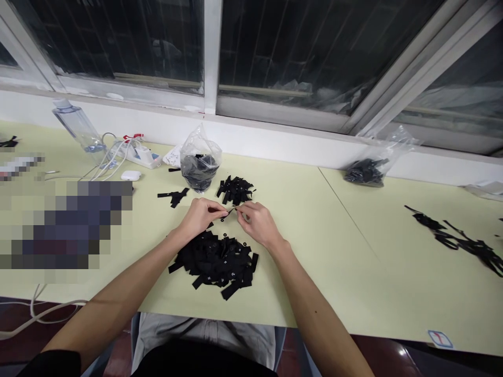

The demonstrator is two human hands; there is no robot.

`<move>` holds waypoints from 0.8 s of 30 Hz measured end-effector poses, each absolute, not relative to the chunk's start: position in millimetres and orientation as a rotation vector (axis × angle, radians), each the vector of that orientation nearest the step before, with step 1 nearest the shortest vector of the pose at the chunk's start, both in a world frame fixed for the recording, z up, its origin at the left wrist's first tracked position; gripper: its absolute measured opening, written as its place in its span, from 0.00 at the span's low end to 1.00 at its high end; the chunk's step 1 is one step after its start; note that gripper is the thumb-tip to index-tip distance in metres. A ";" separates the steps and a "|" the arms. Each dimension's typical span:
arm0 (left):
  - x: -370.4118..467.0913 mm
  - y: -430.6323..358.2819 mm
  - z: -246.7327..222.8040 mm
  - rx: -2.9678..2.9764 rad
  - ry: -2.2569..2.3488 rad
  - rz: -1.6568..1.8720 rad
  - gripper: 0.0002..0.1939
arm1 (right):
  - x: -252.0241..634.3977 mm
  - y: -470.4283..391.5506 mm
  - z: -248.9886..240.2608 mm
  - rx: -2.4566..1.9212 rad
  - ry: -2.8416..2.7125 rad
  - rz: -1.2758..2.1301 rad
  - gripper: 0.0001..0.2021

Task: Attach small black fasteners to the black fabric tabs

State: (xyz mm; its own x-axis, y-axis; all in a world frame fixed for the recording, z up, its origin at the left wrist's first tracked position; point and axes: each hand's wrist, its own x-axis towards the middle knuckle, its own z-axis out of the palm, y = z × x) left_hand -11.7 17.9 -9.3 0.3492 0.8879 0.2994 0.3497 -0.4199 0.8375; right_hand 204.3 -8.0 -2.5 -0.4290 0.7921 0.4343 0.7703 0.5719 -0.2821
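My left hand [202, 215] and my right hand [257, 222] meet over the pale yellow table [314, 235], each pinching an end of one small black strip [231, 212]. Just below them spreads a large pile of black fabric pieces [220, 262], some with small white letters. Beyond my fingers lies a smaller pile of black pieces [236, 189]. A few small black rings [225, 235] rest between the piles. The fingertips partly hide the strip.
A clear bag of black pieces [200, 167] stands behind my left hand. Further left are a plastic bottle [80, 125], a power strip [139, 154] and a white case [131, 175]. Another bag [365, 172] and black straps [459, 238] lie right. Windows line the back.
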 end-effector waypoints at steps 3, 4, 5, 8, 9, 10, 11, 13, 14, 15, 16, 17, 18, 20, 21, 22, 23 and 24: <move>-11.9 15.9 -6.1 2.036 1.075 0.971 0.04 | 211.2 -6.2 0.5 -1.239 -2.389 0.028 0.10; -11.4 15.2 -5.3 2.063 1.075 0.950 0.04 | 212.0 -6.2 1.3 -1.246 -2.421 0.028 0.10; -10.9 14.5 -4.7 2.087 1.076 0.927 0.05 | 212.3 -6.4 2.2 -1.256 -2.447 0.031 0.11; -9.2 13.4 -3.9 2.149 1.050 0.862 0.06 | 212.7 -7.8 5.1 -1.281 -2.507 0.051 0.11; -8.7 13.3 -4.0 2.170 1.035 0.852 0.07 | 213.3 -8.1 6.2 -1.289 -2.523 0.052 0.11; -8.1 13.4 -4.3 2.193 1.019 0.848 0.07 | 214.4 -8.2 7.2 -1.299 -2.537 0.049 0.11; -7.6 13.6 -4.8 2.216 1.003 0.848 0.08 | 216.0 -8.1 8.2 -1.312 -2.550 0.042 0.11; -6.4 14.2 -6.1 2.251 0.974 0.847 0.09 | 220.4 -6.8 9.4 -1.345 -2.568 0.023 0.11; -5.9 14.5 -6.8 2.260 0.959 0.843 0.09 | 222.8 -5.9 9.6 -1.369 -2.567 0.011 0.11; -5.5 14.9 -7.6 2.262 0.943 0.837 0.10 | 225.2 -4.9 9.5 -1.399 -2.558 -0.002 0.11; -5.2 15.2 -8.4 2.260 0.930 0.832 0.10 | 227.4 -3.9 9.0 -1.430 -2.542 -0.014 0.11; -4.9 15.6 -9.2 2.257 0.920 0.827 0.10 | 229.0 -3.1 8.3 -1.457 -2.522 -0.022 0.11; -4.8 15.9 -10.2 2.255 0.912 0.824 0.11 | 230.0 -2.4 7.4 -1.473 -2.506 -0.023 0.11; -4.5 16.3 -12.3 2.258 0.906 0.821 0.11 | 229.9 -2.0 5.3 -1.468 -2.488 -0.006 0.11; -4.3 16.4 -13.5 2.264 0.906 0.818 0.11 | 228.8 -2.1 4.4 -1.450 -2.485 0.009 0.11; -4.2 16.6 -14.6 2.272 0.908 0.815 0.12 | 227.3 -2.4 3.5 -1.428 -2.483 0.024 0.11; -4.0 16.6 -15.5 2.281 0.913 0.815 0.12 | 225.6 -2.8 2.9 -1.406 -2.480 0.038 0.10; -3.9 16.7 -16.1 2.290 0.920 0.817 0.12 | 223.9 -3.3 2.6 -1.388 -2.475 0.048 0.10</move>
